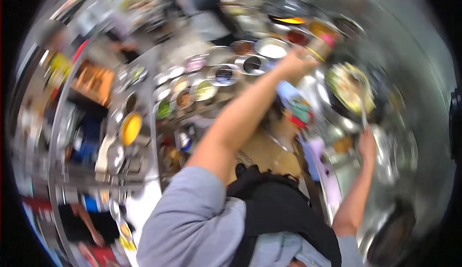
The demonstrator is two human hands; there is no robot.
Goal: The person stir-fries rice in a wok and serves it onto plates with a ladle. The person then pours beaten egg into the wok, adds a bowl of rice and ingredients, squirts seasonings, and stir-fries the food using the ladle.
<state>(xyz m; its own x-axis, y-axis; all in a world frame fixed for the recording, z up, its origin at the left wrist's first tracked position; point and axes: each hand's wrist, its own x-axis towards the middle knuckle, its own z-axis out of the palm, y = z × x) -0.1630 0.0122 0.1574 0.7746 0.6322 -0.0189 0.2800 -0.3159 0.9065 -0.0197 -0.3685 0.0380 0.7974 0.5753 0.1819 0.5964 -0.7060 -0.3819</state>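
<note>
My left hand (299,64) reaches out to the far side of the stove and is closed around a bottle (319,49) with a yellow band and a pink end. The bottle is tilted and blurred by motion. In my right hand (367,144) is the handle of a long cooking utensil (364,110). Its head rests in pale yellowish food (347,85) inside a dark wok (341,107); the blur hides whether it is a ladle or a spatula.
Several metal bowls of ingredients, one with white contents (272,50), stand left of the wok. Flames (290,20) show under another wok (288,8) further back. A dark pan (392,233) is at lower right. Another person's arm (87,222) appears at lower left.
</note>
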